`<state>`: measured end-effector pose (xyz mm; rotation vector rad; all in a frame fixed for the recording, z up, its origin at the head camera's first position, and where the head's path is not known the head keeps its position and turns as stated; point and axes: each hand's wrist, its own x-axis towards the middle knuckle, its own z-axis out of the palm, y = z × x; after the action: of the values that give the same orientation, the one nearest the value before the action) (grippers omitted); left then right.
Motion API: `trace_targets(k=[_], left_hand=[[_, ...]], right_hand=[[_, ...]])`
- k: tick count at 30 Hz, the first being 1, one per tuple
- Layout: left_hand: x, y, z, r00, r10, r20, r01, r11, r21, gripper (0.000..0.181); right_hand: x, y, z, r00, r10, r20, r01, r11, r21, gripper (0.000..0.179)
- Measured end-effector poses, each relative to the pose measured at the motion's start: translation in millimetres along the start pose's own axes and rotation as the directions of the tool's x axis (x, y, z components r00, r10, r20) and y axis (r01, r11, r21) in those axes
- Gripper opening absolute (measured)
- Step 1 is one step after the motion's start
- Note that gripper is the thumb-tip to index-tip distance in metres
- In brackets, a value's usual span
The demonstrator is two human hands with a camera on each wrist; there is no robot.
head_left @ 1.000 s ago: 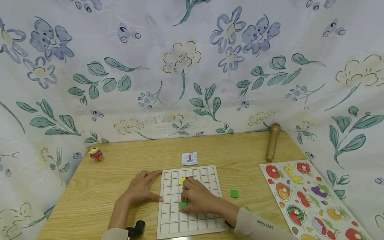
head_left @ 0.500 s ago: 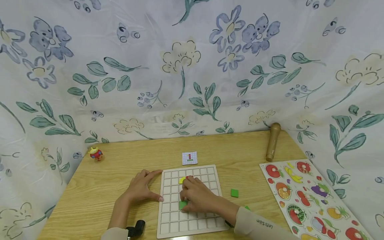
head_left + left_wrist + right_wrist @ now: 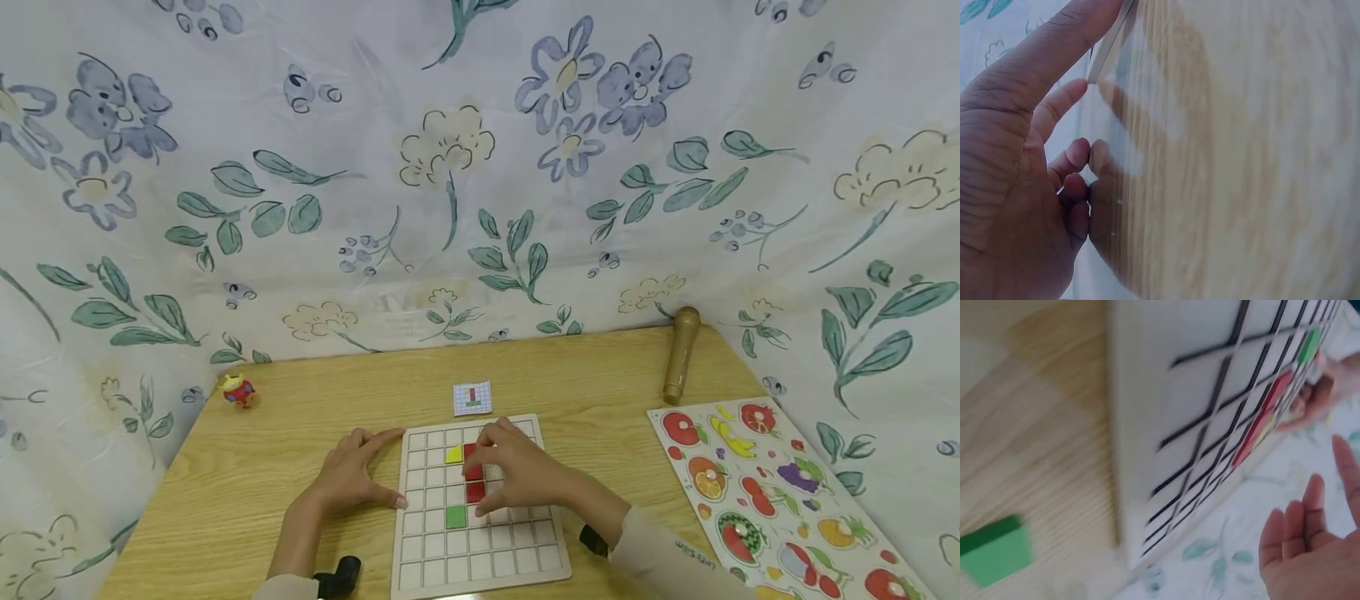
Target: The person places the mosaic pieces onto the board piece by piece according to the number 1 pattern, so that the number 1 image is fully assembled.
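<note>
Left hand [image 3: 348, 473], fingers spread, touches the edge of the pale rectangular gridded board [image 3: 416, 573]; right hand [image 3: 519, 468], released, hovers near red square tiles [image 3: 476, 492].

Head view, lower right | we read "LetsSlim" on the sleeve [image 3: 675, 557] — dark lettering | left of centre | faint print [image 3: 390, 302] on the curtain [image 3: 450, 200] — illegible to us

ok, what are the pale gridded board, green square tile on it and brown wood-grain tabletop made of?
Board: probably wood-based, matte; pale face without glare.
Green tile: painted wood or plastic, can't tell; smooth, even colour.
Tabletop: wood or laminate, glossy; grain shows, and the left hand reflects in it.
</note>
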<state>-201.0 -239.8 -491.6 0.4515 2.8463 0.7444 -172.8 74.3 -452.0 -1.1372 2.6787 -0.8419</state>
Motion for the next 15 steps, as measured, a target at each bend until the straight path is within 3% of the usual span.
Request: trace_targets(k=[6,15], left_hand=[[-0.3,-0.7,0.2,1.000,0.007,0.000,-0.007,1.000,0.000,0.107],[0.4,-0.8,1.5,1.000,0.010,0.000,-0.010,1.000,-0.005,0.106]], right_hand=[[-15.8,23,-12,1.000,0.004,0.018,-0.007,0.987,0.158,0.055],[-34.1,40,-20,0.998,0.056,0.039,-0.063,0.976,0.211,0.057]])
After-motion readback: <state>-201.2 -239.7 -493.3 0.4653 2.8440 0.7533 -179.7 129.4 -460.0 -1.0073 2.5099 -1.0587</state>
